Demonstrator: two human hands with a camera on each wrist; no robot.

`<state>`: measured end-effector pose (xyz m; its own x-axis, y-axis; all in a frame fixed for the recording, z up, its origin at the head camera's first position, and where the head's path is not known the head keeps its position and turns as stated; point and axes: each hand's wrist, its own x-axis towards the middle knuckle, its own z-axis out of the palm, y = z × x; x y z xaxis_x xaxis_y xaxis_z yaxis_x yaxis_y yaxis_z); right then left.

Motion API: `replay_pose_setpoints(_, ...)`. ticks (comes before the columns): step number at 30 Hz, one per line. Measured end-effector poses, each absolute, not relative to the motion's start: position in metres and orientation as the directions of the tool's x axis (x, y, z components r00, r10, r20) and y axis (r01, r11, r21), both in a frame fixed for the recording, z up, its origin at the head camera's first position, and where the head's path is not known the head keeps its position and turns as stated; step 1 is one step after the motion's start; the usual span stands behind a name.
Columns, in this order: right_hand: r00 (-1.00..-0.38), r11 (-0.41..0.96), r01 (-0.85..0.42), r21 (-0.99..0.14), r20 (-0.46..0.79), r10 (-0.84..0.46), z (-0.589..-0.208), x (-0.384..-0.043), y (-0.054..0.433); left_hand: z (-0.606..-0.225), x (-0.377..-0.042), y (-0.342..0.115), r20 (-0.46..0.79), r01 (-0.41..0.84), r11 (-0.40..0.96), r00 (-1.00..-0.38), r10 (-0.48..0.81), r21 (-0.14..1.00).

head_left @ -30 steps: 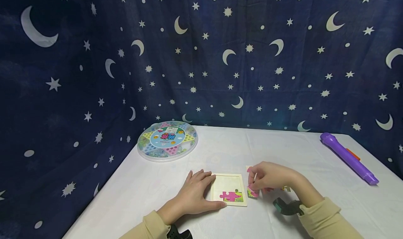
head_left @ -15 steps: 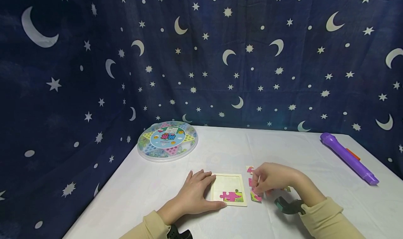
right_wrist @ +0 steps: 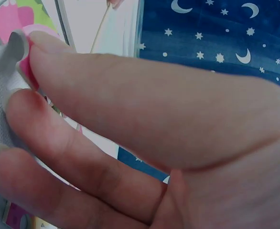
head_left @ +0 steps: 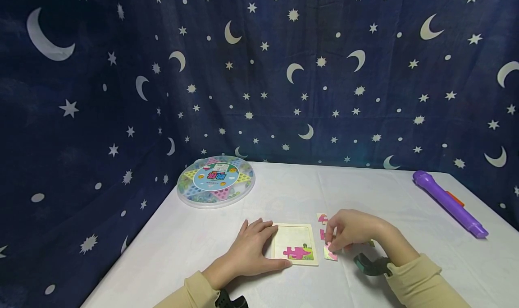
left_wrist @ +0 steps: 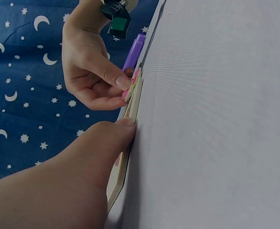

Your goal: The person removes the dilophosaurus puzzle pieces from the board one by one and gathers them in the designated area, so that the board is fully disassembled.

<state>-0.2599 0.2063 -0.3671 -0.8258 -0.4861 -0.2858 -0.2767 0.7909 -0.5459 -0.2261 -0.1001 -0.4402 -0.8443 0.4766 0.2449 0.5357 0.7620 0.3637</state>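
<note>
In the head view my left hand (head_left: 253, 249) rests at the left side of a square wooden puzzle tray (head_left: 315, 249), fingers extended at its upper left corner and thumb on its near edge. Joined pink and green pieces (head_left: 298, 253) lie in the tray's lower right. My right hand (head_left: 352, 229) pinches a pink and green jigsaw piece (head_left: 330, 254) just right of the tray. The right wrist view shows the thumb on that jigsaw piece (right_wrist: 29, 67), seen close. Loose pieces (head_left: 322, 218) lie beyond it, and others are partly hidden under my right hand.
A round, clear-lidded board game case (head_left: 216, 181) lies at the table's back left. On the right is a purple microphone-shaped toy (head_left: 450, 204) with an orange part (head_left: 454, 198). A dark blue curtain (head_left: 275, 73) with moons and stars hangs behind the white table (head_left: 292, 186).
My right hand has drawn the jigsaw piece slightly right and toward me, away from the tray, and its angle has changed. A pink piece behind it now shows. My left hand stays still.
</note>
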Motion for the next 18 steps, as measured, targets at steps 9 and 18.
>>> replay_pose_setpoints(9,-0.850,0.810,-0.274,-0.519,-0.264,-0.456,-0.369,-0.262,0.204,-0.439,-0.226,-0.100,0.252,0.539,0.759,-0.842,0.477,0.364)
replay_pose_setpoints(18,-0.847,0.782,-0.297,-0.548,-0.228,-0.481,-0.372,-0.262,0.195,-0.438,-0.225,-0.101,0.239,0.533,0.761,-0.846,0.476,0.371)
